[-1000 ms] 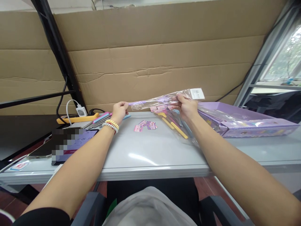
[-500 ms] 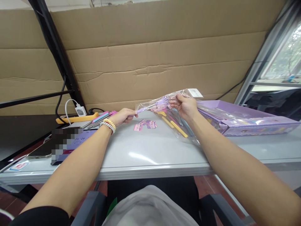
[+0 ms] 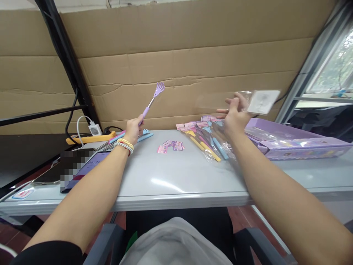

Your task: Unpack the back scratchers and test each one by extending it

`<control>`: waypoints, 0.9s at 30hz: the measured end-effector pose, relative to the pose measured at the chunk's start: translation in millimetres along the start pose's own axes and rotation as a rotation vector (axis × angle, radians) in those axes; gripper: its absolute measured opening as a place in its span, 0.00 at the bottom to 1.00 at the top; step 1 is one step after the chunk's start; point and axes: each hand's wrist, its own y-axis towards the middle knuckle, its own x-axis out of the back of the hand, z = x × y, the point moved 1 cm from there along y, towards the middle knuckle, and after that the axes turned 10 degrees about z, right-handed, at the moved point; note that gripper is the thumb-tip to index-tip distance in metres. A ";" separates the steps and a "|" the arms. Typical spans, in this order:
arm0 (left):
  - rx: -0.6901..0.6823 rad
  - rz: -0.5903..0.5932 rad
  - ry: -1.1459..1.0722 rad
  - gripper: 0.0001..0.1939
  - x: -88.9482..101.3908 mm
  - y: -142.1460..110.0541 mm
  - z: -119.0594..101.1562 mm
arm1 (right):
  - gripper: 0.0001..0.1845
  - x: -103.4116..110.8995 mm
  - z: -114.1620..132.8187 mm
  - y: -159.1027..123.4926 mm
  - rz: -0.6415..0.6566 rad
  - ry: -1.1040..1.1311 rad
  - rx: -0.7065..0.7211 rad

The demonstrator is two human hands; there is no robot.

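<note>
My left hand (image 3: 134, 129) is wrapped around the handle of a purple back scratcher (image 3: 149, 104), its claw end pointing up and to the right. My right hand (image 3: 237, 117) is raised at the right, pinching a clear plastic bag (image 3: 245, 96) with a white label (image 3: 264, 102); the bag is blurred. Below it lie several bagged back scratchers, with yellow (image 3: 199, 144) and blue (image 3: 219, 148) handles and pink cards at their tops. Small pink and purple cards (image 3: 173, 145) lie between my hands. Unwrapped back scratchers (image 3: 145, 137) lie partly hidden behind my left hand.
An open purple box (image 3: 303, 147) stands on the right of the white table (image 3: 171, 180). On the left are a phone with a lit screen (image 3: 88, 169), a yellow power strip (image 3: 91, 139) and a white charger (image 3: 94, 129). A cardboard sheet (image 3: 193, 62) backs the table.
The purple back scratcher has come out of its plastic bag. My left hand now holds it upright at a slant. My right hand has moved up and right with the bag.
</note>
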 end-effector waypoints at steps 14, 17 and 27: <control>-0.045 0.060 0.045 0.15 -11.7 -1.7 2.5 | 0.28 -40.4 -20.3 -60.2 1.461 -0.816 0.049; -0.045 0.087 0.066 0.16 -14.6 -2.8 2.7 | 0.30 -38.4 -16.3 -58.1 1.383 -0.787 0.001; -0.068 0.257 0.429 0.20 -23.4 -10.6 1.9 | 0.32 -38.9 -7.4 -46.3 0.707 -0.059 -0.256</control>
